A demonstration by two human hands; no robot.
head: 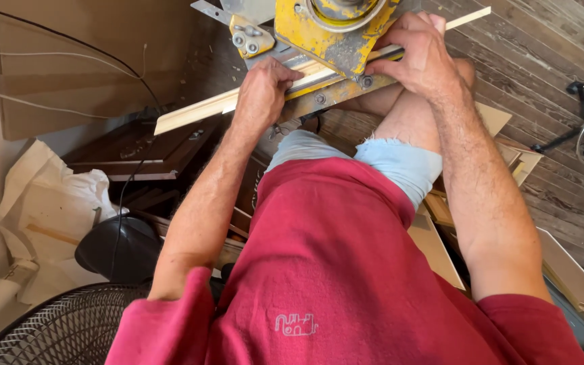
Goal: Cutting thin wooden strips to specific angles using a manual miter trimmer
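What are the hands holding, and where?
Both hands, left and right, press a long wooden strip near its middle, against the yellow saw.

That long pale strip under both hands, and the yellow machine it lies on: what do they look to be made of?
The strip looks like bare, unfinished wood: pale, matt, cut square, with a stepped profile. The left hand and right hand press on it. The yellow machine appears to be painted metal: the paint is chipped and grimy, with grey bolts and bare silvery plates beside it.
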